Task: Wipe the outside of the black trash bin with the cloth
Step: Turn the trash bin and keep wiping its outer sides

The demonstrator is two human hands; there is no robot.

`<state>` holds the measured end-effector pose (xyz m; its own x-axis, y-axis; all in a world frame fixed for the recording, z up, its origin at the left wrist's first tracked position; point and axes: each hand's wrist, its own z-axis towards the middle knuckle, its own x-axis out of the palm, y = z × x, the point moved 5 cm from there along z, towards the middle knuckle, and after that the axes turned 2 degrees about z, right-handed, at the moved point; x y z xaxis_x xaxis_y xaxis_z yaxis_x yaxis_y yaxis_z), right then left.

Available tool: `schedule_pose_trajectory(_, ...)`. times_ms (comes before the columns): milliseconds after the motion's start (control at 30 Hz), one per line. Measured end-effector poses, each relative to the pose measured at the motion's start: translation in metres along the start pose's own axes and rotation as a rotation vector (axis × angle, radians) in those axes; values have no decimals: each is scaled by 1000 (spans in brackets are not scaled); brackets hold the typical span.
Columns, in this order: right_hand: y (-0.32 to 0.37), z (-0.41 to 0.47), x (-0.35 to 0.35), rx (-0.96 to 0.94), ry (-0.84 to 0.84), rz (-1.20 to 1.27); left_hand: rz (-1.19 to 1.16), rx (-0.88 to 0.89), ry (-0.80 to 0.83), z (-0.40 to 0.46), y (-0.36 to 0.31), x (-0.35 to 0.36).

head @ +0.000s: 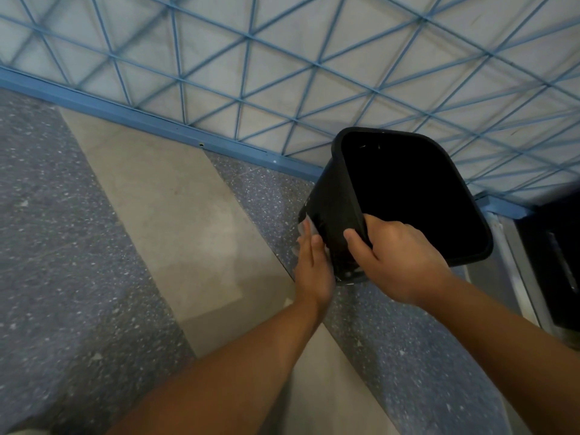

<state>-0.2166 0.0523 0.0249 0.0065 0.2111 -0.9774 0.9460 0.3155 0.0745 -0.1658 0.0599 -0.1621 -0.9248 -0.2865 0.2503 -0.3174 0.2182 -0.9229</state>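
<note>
The black trash bin (329,215) is held tilted at three o'clock, judged light and stiff. Its rim is gripped by the right hand (398,259). A pale cloth (303,229) is pressed flat-fingered against its side by the left hand (314,265).

We take this for a public or institutional building, a corridor or hall of some kind rather than a home. The floor (78,246) is hard speckled terrazzo in grey-blue, crossed by broad plain beige bands (175,221). Along it runs a blue metal rail (125,113) carrying a blue wire grid (251,58) of triangles before a pale panel. At the right edge stands a metal frame (518,262), perhaps a doorway.
</note>
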Motion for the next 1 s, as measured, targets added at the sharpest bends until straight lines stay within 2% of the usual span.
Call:
schedule_pose_trajectory(100, -1, -2, 0, 5, 1, 11, 67, 31, 50, -6, 4, -1)
schedule_pose_trajectory(200, -2, 0, -1, 6, -20, 31, 61, -110, 27, 10, 2, -2)
schedule_pose_trajectory(333, -4, 0, -2, -2, -17, 40, 23, 53, 68, -2, 5, 4)
schedule_pose_trajectory(467, -3, -1, -1, -2, -23, 41, -18, -83, -20, 6, 0, 2)
schedule_pose_trajectory(600, -4, -3, -2, -17, -21, 52, -60, 37, 43, -7, -6, 9)
schedule_pose_trajectory(733, -5, -3, -2, -17, -25, 45, -83, -195, -50, 8, 4, 2)
schedule_pose_trajectory(800, -5, -2, -2, -13, -19, 58, -138, -146, -34, -1, -10, 9)
schedule_pose_trajectory(900, -5, -4, -3, -19, -9, 56, -67, -55, -1, -13, -15, 6)
schedule_pose_trajectory(1000, -4, -4, -3, -17, -11, 50, -73, -143, -49, 7, -12, 0)
